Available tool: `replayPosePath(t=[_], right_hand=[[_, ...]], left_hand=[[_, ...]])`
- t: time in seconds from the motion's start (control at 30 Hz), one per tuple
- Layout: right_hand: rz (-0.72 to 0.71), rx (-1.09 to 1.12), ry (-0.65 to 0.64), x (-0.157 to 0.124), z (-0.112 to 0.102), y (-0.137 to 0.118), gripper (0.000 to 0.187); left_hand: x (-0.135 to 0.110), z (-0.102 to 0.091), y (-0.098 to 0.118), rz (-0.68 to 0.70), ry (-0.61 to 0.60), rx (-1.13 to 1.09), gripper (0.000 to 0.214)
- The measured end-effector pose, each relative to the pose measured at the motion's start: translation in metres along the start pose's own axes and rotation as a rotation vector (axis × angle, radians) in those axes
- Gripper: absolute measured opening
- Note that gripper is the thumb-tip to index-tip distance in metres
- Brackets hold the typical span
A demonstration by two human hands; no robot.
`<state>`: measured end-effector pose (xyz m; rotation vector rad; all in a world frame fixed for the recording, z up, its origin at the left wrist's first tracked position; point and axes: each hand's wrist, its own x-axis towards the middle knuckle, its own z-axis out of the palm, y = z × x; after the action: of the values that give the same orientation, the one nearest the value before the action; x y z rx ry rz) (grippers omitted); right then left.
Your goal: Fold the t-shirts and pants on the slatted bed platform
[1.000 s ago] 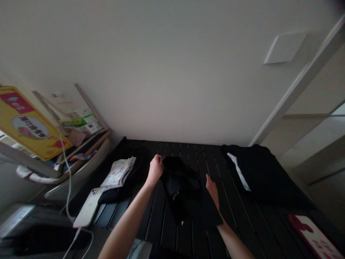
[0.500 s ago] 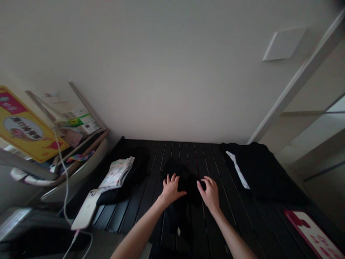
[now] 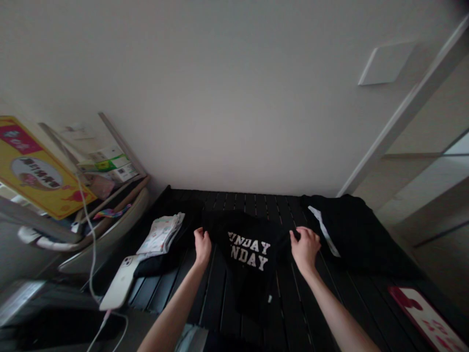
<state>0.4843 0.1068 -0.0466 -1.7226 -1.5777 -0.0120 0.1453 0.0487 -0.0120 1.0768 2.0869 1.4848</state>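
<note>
A black T-shirt [image 3: 249, 254] with white block lettering lies spread across the dark slatted table [image 3: 293, 313], its print facing up. My left hand [image 3: 202, 244] is closed on the shirt's left edge. My right hand [image 3: 305, 246] is closed on its right edge. The shirt is stretched wide between both hands, and its lower part hangs toward me.
A folded pale printed cloth [image 3: 161, 234] rests on dark fabric at the left. A white phone [image 3: 122, 283] with a cable lies at the table's left edge. A black garment pile [image 3: 351, 234] sits at the right. Boxes and a yellow sign [image 3: 36, 168] crowd the left.
Both hands had lain on the bunched shirt at the table's middle. They have moved apart, gripping its edges and pulling it open, so the white lettering shows.
</note>
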Motion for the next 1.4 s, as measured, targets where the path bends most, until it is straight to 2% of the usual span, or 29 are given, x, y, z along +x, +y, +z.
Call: replayPosePath(t=[0.1, 0.17, 0.2, 0.27, 0.37, 0.43, 0.5, 0.57, 0.7, 0.87, 1.0, 1.07, 1.13, 1.17, 1.3, 1.4], right_hand=[[0.061, -0.054, 0.107, 0.024, -0.015, -0.003, 0.036], [0.001, -0.068, 0.066, 0.019, -0.016, -0.009, 0.038], [-0.059, -0.060, 0.008, 0.009, -0.014, -0.013, 0.037], [-0.202, -0.022, -0.140, -0.021, -0.006, -0.022, 0.036], [-0.329, -0.004, -0.296, -0.074, 0.008, -0.035, 0.042], [-0.374, -0.046, -0.363, -0.101, 0.014, -0.038, 0.050], [-0.422, -0.094, -0.431, -0.115, 0.013, -0.034, 0.058], [-0.456, -0.126, -0.500, -0.115, 0.008, -0.023, 0.063], [-0.439, -0.179, -0.579, -0.096, -0.006, 0.010, 0.070], [-0.469, -0.166, -0.669, -0.075, -0.015, 0.044, 0.067], [-0.396, -0.212, -0.669, -0.070, -0.012, 0.050, 0.058], [-0.341, -0.247, -0.598, -0.074, -0.010, 0.035, 0.055], [-0.323, -0.211, -0.543, -0.085, -0.010, 0.007, 0.054], [-0.333, -0.153, -0.555, -0.093, -0.011, -0.012, 0.054], [-0.373, 0.132, -0.841, -0.132, -0.029, -0.089, 0.059], [-0.453, 0.320, -1.082, -0.150, -0.049, -0.119, 0.054]], left_hand=[[-0.004, -0.008, -0.001, 0.056, 0.045, -0.009, 0.027], [-0.017, -0.004, 0.002, 0.117, 0.006, -0.016, 0.027], [-0.024, 0.001, 0.005, 0.162, -0.055, -0.017, 0.026], [-0.040, 0.012, 0.012, 0.297, -0.270, 0.025, 0.025], [-0.057, 0.028, 0.018, 0.490, -0.608, 0.245, 0.026], [-0.062, 0.033, 0.018, 0.520, -0.681, 0.373, 0.022], [-0.063, 0.032, 0.015, 0.520, -0.688, 0.437, 0.016], [-0.063, 0.022, 0.011, 0.538, -0.681, 0.508, 0.019], [-0.064, -0.008, 0.004, 0.556, -0.639, 0.629, 0.031], [-0.063, -0.042, 0.003, 0.468, -0.717, 0.517, 0.036], [-0.052, -0.049, 0.008, 0.345, -0.533, 0.479, 0.040], [-0.046, -0.043, 0.007, 0.342, -0.467, 0.472, 0.030], [-0.042, -0.031, 0.004, 0.390, -0.456, 0.473, 0.028], [-0.039, -0.023, 0.000, 0.417, -0.464, 0.480, 0.032], [-0.024, 0.001, -0.019, 0.404, -0.500, 0.616, 0.037], [-0.005, 0.004, -0.033, 0.349, -0.460, 0.709, 0.044]])
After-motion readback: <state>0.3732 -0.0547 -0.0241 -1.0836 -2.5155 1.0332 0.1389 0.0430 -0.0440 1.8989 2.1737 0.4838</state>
